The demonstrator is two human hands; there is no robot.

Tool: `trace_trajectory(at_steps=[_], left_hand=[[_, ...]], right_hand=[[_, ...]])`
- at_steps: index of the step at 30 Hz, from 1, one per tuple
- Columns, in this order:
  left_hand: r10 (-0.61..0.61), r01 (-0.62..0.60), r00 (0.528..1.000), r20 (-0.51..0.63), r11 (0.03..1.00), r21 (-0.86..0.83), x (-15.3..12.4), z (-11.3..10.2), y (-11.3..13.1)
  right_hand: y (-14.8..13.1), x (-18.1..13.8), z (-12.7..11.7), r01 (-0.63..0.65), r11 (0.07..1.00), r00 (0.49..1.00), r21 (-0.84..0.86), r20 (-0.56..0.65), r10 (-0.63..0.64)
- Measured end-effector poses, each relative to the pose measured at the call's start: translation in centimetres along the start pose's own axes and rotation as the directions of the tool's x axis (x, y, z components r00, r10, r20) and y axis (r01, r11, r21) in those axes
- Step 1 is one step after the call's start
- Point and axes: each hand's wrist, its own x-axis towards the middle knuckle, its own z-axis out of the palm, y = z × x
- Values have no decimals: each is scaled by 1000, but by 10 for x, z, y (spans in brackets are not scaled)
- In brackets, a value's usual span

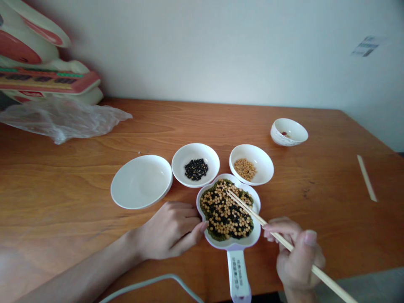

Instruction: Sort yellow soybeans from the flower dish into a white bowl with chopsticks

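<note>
A white, lobed dish with a purple edge and a labelled handle (239,273) holds mixed yellow soybeans, black beans and small green beans (225,210). My left hand (176,227) is closed at the dish's left rim, its thumb against the edge and its other fingers curled. Wooden chopsticks (285,243) are held in my right hand (298,252). Their tips are together over the beans in the upper part of the dish; I cannot tell whether a bean is between them. Just behind stand a white bowl (212,162) of black beans and another white bowl (265,166) of yellow soybeans.
An empty white bowl (139,181) stands left of the black beans. Farther back, a small white bowl (284,139) has reddish bits inside. A pale strip (366,179) lies at right. A plastic bag (72,120), rabbit-shaped toy keyboard (41,80) and grey cable (151,281) are at left.
</note>
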Motion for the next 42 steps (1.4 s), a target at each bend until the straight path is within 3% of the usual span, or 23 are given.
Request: trace_trajectory(at_steps=[5,10,16,21,23,34,39,42], left_hand=[[6,-7,1000,-15,1000,-4,1,-1,0],[-4,4,1000,5,1000,0,0,-1,1],[-13,14,999,38,1000,-17,-2,-1,0],[-19,20,999,32,999,-32,1,0,-1],[-18,18,1000,22,999,-34,2,0,0],[-39,39,998,42,999,2,2,3,-2],[-27,27,999,41,1000,-2,1,3,-5],[-14,15,1000,22,1000,-9,2,3,-5]], right_hand=[[-5,-1,3,103,995,985,7,-142,-101],[-7,-4,-5,244,969,957,-35,-155,-247],[3,8,-7,412,910,850,-49,-339,-403],[13,21,-1,277,961,909,0,-325,-262],[12,21,2,258,966,910,4,-337,-241],[3,16,4,334,938,856,-89,-389,-341],[2,8,7,347,930,873,-123,-319,-368],[5,7,9,317,939,913,-134,-226,-340]])
